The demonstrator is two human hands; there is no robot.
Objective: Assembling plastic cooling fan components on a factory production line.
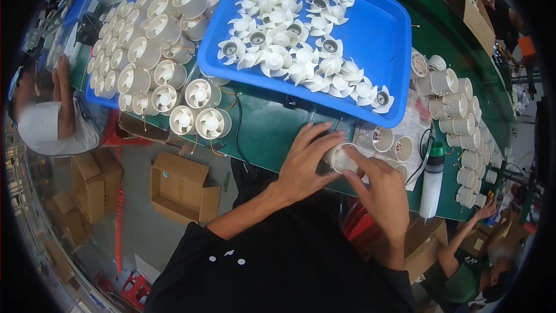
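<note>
My left hand curls around a short white cylindrical fan housing at the table's near edge. The fingers and thumb of my right hand close on the same housing at its open top, partly hiding what is inside. Just right of it, several fan housings without blades stand on a printed paper sheet. Beyond my hands lies a blue tray with many loose white fan blade wheels, some showing a dark ring in the hub.
Many housings with blades are stacked at the left, and more housings line the right. A white bottle-shaped tool with a green top stands near a dark cable. Cardboard boxes lie on the floor. Other people work at both sides.
</note>
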